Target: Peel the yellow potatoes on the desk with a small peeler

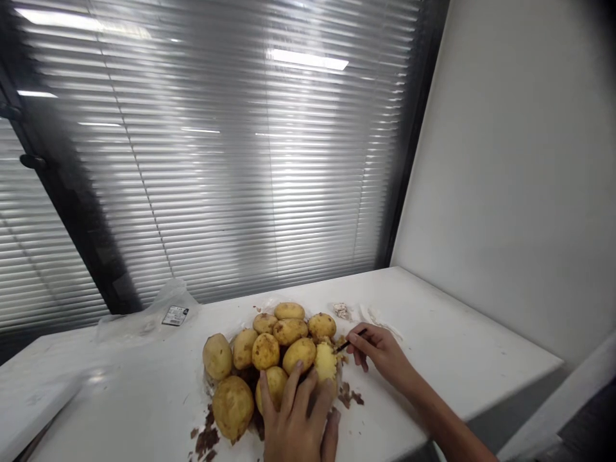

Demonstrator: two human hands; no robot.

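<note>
A heap of yellow-brown potatoes [269, 350] lies on a white table [457, 359]. My left hand [298, 420] rests over the near side of the heap, fingers around a partly peeled potato [326, 362] whose pale flesh shows. My right hand [380, 353] is just to the right of it, pinching a thin dark peeler [350, 342] whose tip touches the top of that potato. Brown peelings [349, 394] lie under and beside the hands.
More peel scraps [206, 439] are scattered at the front left. A crumpled clear plastic bag with a label [158, 314] lies at the back left, and small scraps [342, 310] behind the heap. Closed blinds [216, 179] stand behind the table; a white wall [520, 167] is on the right.
</note>
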